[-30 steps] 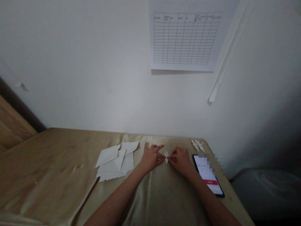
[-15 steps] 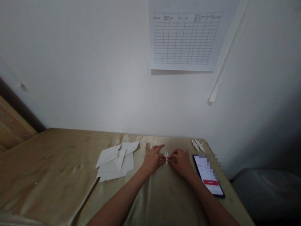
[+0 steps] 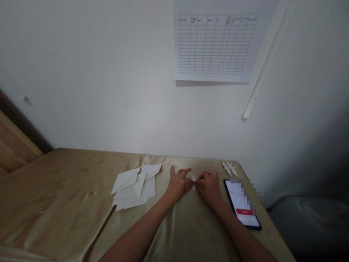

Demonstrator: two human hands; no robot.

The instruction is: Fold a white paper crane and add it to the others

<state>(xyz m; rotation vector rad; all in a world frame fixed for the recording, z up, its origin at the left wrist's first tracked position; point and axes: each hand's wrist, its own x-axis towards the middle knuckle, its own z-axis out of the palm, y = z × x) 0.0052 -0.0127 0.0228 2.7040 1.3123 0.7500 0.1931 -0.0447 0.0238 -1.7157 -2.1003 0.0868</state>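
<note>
A small folded white paper [image 3: 193, 178], narrow and pointed at both ends, is pinched between my two hands above the gold cloth. My left hand [image 3: 179, 183] grips its left side with thumb and forefinger, the other fingers spread upward. From the right, my right hand [image 3: 209, 186] pinches the other side, its fingers bunched. The fingertips meet over the paper's middle and hide it. Folded paper cranes [image 3: 230, 169] lie beyond my right hand, near the table's back right corner.
Loose white paper sheets [image 3: 131, 192] overlap in a pile left of my hands. A phone [image 3: 248, 219] with a lit screen lies by my right forearm. The gold-covered table [image 3: 68, 189] meets a white wall, where a printed table sheet [image 3: 212, 47] hangs.
My fingertips have come closer together over the middle of the folded paper, covering more of it. The sheets, cranes and phone stay where they were.
</note>
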